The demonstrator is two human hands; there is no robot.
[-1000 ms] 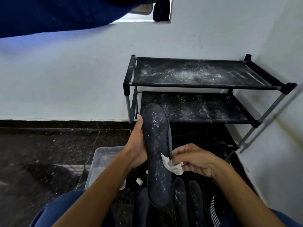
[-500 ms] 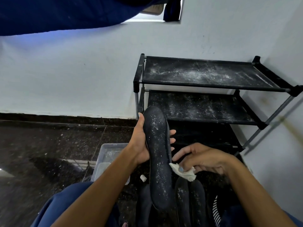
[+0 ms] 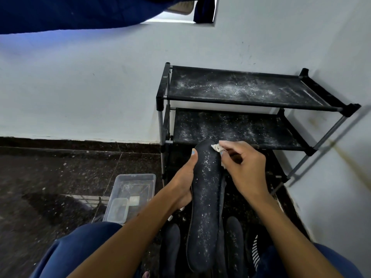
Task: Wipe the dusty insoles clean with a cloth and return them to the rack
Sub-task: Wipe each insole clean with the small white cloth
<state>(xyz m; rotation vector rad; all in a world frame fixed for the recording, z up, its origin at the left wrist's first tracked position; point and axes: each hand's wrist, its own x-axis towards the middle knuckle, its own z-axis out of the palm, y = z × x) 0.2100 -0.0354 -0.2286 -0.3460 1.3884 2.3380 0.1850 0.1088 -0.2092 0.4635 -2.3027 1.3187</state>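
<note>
Wiping begins: the left hand [image 3: 183,184] grips the dusty insole [image 3: 204,197]; right-hand fingers [image 3: 225,145] pinch the cloth [image 3: 216,147] at its top, likely stroking downward next.

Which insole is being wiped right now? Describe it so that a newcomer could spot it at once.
Start at the black rack by the wall. In front of its lower shelves, the left hand holds one dusty insole upright. Unlike the other insoles lying below, it is raised, with the cloth at its top.

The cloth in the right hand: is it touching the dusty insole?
Touching. The head view shows the white cloth, pinched in the right hand, pressed on the insole's top end, with no gap.
</note>
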